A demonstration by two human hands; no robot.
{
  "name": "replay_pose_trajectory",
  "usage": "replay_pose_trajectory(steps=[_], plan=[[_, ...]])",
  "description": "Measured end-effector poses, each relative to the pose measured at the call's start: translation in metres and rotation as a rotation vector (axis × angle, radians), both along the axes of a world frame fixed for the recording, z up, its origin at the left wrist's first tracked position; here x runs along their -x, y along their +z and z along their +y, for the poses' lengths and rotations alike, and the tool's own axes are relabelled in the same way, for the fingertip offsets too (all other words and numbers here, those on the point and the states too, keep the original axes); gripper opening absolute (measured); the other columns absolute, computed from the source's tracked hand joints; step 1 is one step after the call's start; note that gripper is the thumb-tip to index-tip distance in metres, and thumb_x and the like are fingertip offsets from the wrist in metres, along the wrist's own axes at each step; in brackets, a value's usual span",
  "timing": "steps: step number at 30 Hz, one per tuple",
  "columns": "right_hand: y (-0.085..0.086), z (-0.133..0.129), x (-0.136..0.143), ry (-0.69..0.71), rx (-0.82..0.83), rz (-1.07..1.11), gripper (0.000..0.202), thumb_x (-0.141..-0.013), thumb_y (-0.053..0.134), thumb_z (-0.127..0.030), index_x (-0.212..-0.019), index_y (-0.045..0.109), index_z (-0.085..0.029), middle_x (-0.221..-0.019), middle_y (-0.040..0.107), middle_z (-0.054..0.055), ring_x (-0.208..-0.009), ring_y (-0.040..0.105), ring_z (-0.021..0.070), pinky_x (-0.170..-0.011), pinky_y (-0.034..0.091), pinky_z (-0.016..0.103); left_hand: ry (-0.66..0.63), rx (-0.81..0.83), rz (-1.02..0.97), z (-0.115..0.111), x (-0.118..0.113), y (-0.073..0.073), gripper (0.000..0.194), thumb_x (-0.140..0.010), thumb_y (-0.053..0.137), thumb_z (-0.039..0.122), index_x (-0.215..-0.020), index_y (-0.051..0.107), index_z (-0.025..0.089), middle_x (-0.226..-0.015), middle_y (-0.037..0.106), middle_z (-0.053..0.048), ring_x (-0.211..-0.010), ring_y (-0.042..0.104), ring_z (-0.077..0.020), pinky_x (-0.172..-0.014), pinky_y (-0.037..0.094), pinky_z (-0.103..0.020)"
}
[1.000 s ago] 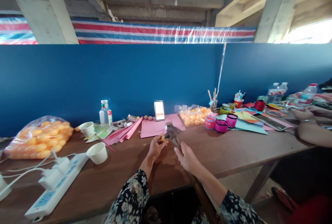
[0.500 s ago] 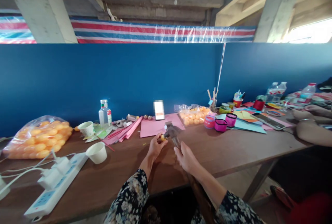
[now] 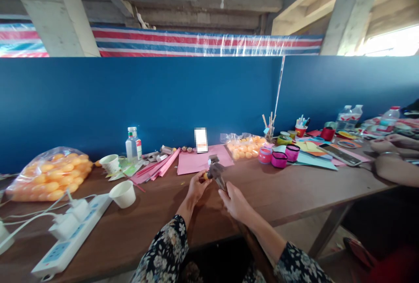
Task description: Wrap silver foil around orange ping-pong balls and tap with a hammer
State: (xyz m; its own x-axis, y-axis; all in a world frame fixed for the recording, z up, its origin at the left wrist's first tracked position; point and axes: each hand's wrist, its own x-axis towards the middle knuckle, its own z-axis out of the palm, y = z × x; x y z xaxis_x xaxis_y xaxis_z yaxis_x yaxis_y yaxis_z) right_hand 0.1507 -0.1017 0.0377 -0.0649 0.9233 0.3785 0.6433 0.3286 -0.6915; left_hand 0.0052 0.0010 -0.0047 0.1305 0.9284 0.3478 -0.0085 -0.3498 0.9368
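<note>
Near the middle of the brown table, my left hand (image 3: 197, 187) pinches a small orange ball (image 3: 206, 175), mostly covered by the fingers. My right hand (image 3: 236, 201) is closed round the handle of a tool with a dark metal head (image 3: 215, 169), which looks like a hammer. The metal head is right beside the ball and the left fingertips; whether they touch I cannot tell. Behind the hands lies a sheet of pink paper (image 3: 190, 163).
At the left are a bag of orange balls (image 3: 50, 176), a power strip (image 3: 70, 239) and a paper cup (image 3: 122, 194). Another ball bag (image 3: 246, 146), purple bands (image 3: 279, 159) and a phone (image 3: 339, 154) lie rightward. A person's forearm (image 3: 397, 169) rests at far right.
The tool's head has shifted slightly lower, close to the left fingertips. My right hand has moved a little down and left. Both hands keep their holds.
</note>
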Motion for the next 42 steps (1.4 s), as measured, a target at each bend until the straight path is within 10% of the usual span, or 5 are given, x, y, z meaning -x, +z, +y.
replay_pose_trajectory(steps=[42], plan=[[0.01, 0.004, -0.004, -0.044, -0.006, 0.023, 0.017, -0.081, 0.038, -0.027, -0.068, 0.041, -0.018, -0.052, 0.049, -0.001, -0.044, 0.046, 0.0094, -0.041, 0.031, 0.019, 0.1, -0.032, 0.014, -0.004, 0.0, 0.006, 0.042, -0.054, 0.068, 0.022, -0.094, 0.059, 0.016, -0.082, 0.063, -0.003, -0.072, 0.058, -0.0147, -0.073, 0.046, -0.031]])
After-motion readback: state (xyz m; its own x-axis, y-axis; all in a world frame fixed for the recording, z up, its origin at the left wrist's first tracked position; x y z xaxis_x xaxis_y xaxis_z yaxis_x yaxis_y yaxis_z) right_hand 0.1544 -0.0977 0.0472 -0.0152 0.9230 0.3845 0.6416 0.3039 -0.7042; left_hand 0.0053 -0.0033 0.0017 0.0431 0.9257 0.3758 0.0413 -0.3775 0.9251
